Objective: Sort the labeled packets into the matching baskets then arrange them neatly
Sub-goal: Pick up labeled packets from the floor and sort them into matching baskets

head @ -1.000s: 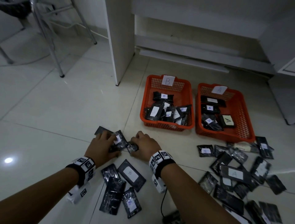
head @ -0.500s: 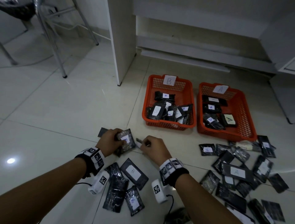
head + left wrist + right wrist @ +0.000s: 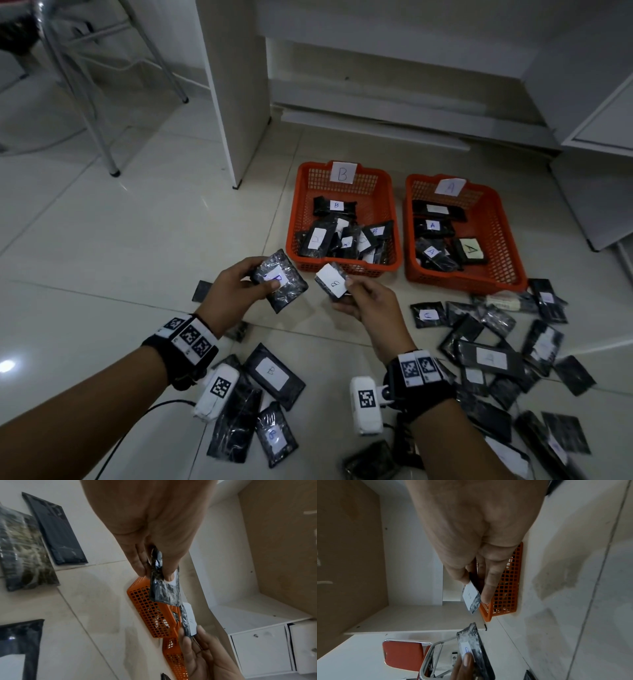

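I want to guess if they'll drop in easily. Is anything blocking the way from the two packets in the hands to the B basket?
Nothing visible. The left hand and right hand hold their packets in open air just before the B basket, whose top is open.

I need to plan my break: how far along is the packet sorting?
Partly done. The orange mesh basket tagged B and the orange mesh basket tagged A each hold several black packets, loosely piled. The left hand and right hand each hold a B packet. Many packets remain on the floor; neatening remains.
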### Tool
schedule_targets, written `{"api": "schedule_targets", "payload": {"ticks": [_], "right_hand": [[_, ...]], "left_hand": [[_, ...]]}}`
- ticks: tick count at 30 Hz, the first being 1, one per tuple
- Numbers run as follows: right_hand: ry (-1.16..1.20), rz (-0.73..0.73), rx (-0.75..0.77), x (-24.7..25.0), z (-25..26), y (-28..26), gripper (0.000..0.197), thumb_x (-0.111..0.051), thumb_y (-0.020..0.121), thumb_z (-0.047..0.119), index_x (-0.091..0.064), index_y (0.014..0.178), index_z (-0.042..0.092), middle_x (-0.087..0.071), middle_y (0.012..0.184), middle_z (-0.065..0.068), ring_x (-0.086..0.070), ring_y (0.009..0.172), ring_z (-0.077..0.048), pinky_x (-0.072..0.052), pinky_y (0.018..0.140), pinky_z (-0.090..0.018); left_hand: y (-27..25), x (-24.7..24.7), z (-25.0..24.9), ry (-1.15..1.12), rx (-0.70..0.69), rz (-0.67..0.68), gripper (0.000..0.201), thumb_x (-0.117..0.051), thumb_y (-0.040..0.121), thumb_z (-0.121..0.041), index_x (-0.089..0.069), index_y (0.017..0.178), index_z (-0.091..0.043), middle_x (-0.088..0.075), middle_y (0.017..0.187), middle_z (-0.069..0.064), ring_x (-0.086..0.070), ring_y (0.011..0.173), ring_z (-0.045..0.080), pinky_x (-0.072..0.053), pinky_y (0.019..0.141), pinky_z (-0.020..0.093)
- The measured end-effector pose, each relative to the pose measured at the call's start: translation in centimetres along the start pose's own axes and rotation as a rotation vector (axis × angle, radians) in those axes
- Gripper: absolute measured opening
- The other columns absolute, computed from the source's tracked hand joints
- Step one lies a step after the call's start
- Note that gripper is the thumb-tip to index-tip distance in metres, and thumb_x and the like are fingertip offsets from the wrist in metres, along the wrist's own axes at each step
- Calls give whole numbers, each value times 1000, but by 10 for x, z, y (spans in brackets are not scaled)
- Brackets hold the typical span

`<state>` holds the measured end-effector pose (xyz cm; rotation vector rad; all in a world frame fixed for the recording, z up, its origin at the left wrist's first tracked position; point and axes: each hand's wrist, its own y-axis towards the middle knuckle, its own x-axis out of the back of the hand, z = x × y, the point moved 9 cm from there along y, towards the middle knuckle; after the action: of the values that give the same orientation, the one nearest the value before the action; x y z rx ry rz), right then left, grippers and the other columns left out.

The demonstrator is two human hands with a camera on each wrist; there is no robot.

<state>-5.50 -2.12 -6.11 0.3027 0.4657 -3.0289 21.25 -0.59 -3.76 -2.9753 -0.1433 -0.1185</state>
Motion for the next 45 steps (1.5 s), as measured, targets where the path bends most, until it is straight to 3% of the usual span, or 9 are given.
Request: {"api": "schedule_targets", "payload": {"ticks": [8,14,19,22,25,31,36,40,45], "right_hand": [[16,-24,-1,10,2,-4,19,-63,105,15,-73,115,2,-78,109,-16,-77,98,-41,-61,94,-49],[-45,-100,92,18,21,14,14,-67,101,6,-75,112,6,-76,112,-12,-77,99,-30,-65,85,-38],[-382,-271,234,26,59,72,12,-73,96,14,-70,107,19,-72,98,-2,-75,85,-24,-66,69,-41],[-740,-267,303,22,72,94,8,-74,94,24,-68,99,27,-69,88,6,-68,80,-16,-58,72,-37],[-995,-236,390,17,69,101,13,-72,93,28,-72,104,22,-63,116,-2,-64,97,-22,-55,86,-36],[-848,-296,505,28,50,71,12,-70,95,19,-71,107,17,-50,119,-2,-58,96,-12,-54,93,-31],[-748,-297,465,42,23,51,10,-69,96,16,-69,106,18,-53,122,-1,-62,95,-11,-54,90,-28],[-757,-298,474,46,12,42,8,-68,97,14,-68,104,17,-54,121,-2,-58,80,1,-49,74,-16],[-754,-251,438,35,-2,29,7,-66,95,16,-68,98,21,-57,116,3,-60,79,-14,-47,71,-22]], "left_hand": [[6,-17,-3,31,-33,64,45,-78,89,-11,-67,131,-21,-76,114,-1,-73,101,23,-60,87,31],[7,-20,-5,72,-24,69,45,-76,91,-11,-65,133,-23,-76,114,-4,-74,101,20,-60,87,29],[11,-20,-3,48,2,34,40,-78,89,-8,-67,126,-15,-72,113,5,-73,95,23,-58,76,22],[16,-23,-3,68,6,27,41,-81,86,-11,-69,124,-16,-72,115,10,-74,97,29,-63,81,34],[33,-28,-2,174,-30,-6,40,-85,83,-15,-72,120,-19,-74,108,5,-74,90,26,-62,81,39],[85,-57,-17,348,-109,-109,42,-89,77,-28,-74,116,-21,-76,103,-5,-69,84,2,-51,78,16],[124,-80,-14,595,-31,-231,54,-75,72,-67,-73,116,-35,-76,107,-3,-64,108,26,-55,92,41],[127,-92,-11,943,-24,-192,53,-66,82,-70,-64,127,-41,-65,120,3,-45,118,36,-38,98,48],[112,-66,-10,1013,-112,-231,69,-58,87,-72,-52,141,-30,-51,134,11,-46,119,38,-42,96,49]]}}
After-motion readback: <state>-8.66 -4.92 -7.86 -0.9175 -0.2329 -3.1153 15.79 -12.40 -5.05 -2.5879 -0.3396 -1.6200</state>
